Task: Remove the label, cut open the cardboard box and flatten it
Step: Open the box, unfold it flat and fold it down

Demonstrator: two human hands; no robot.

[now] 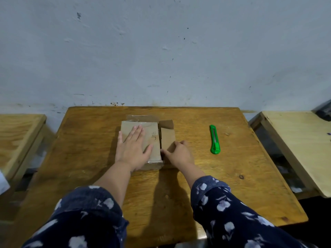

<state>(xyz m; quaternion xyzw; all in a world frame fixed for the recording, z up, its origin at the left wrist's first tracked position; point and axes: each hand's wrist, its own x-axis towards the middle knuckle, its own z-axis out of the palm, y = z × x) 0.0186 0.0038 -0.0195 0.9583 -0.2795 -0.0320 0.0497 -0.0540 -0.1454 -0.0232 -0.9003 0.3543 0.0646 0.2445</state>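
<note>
Now your left hand (133, 146) presses flat on the brown cardboard box (154, 140); your right hand (179, 153) pinches its side flap (167, 138); green utility knife (214, 139) lies apart.

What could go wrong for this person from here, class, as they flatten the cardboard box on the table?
1. The left hand presses flat on the cardboard box while the right hand grips a side flap; pulling hard could tear the flap rather than fold it.
2. The green utility knife lies loose on the table just right of the right hand; a sweeping movement could knock it. Whether its blade is out cannot be told.
</note>
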